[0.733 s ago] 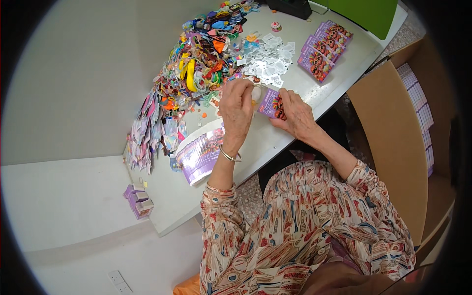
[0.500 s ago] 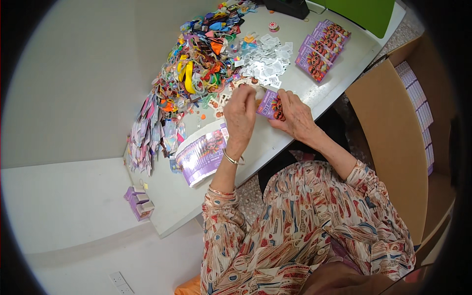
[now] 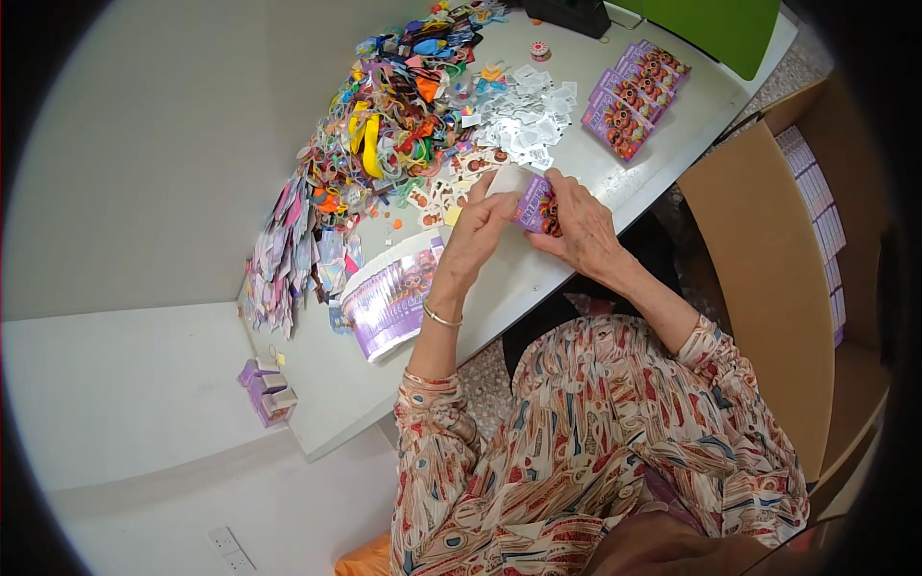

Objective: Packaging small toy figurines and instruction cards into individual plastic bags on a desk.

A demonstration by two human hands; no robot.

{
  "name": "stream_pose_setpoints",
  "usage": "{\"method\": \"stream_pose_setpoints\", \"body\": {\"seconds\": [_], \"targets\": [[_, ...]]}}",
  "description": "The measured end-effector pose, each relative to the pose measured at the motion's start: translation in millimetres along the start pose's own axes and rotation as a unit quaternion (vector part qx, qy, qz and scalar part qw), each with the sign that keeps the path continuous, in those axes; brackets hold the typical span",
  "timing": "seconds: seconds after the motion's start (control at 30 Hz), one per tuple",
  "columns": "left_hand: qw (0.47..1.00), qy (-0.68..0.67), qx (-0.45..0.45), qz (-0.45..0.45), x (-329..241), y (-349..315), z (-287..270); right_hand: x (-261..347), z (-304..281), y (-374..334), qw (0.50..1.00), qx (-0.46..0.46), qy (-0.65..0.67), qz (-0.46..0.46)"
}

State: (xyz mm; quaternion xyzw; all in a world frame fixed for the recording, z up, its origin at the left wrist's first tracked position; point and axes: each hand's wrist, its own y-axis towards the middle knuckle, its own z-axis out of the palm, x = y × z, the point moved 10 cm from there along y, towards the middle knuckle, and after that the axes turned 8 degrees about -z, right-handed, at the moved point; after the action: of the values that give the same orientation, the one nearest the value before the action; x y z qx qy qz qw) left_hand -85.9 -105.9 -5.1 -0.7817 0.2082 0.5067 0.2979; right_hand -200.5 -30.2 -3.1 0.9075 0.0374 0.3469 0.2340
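Purple box (image 3: 538,209) sat between both hands, just above the near edge of the white table (image 3: 514,302), its white flap (image 3: 507,180) showing on the far-left end. Right hand (image 3: 584,226) had it clasped: thumb along the near side, fingers around the far side, palm at the right end — probably so the printed body stayed put while the flap end was left clear for the other hand. Left hand (image 3: 478,230) was at that end, thumb against the flap, fingers curled partly behind; couldn't tell if it was a true pinch or just pressure. Backs of both hands faced up. Right forearm slanted up-left, wrist about straight; left forearm stood steeper, a bracelet (image 3: 442,317) at the wrist. Layout looked reach-driven: fanned row of purple cartons (image 3: 392,300) just left of the left forearm, small printed cards (image 3: 477,163) and white slips (image 3: 526,110) beyond the hands, mixed pile of colourful trinkets (image 3: 394,125) against the wall side. More purple boxes (image 3: 634,101) lay overlapped at far right, likely kept apart from the loose stuff. Big cardboard carton (image 3: 759,278) stood off the table's right edge — purple-and-white stacks (image 3: 812,206) inside.
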Motion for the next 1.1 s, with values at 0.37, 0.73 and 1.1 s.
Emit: {"method": "stream_pose_setpoints", "body": {"seconds": [0.37,0.73,1.1], "targets": [[0.965,-0.142,-0.195,0.106,4.1,-30.2,7.4,-3.6,-9.1,5.4,0.999,-0.009,0.036,-0.003],[0.959,0.116,-0.202,0.162,-22.9,-29.3,19.4,-0.9,-7.5,5.9,0.997,0.076,-0.017,-0.019],[0.917,0.186,-0.247,0.253,-54.1,-46.0,25.5,-5.7,-9.9,2.5,0.999,-0.021,0.001,-0.049]]}}
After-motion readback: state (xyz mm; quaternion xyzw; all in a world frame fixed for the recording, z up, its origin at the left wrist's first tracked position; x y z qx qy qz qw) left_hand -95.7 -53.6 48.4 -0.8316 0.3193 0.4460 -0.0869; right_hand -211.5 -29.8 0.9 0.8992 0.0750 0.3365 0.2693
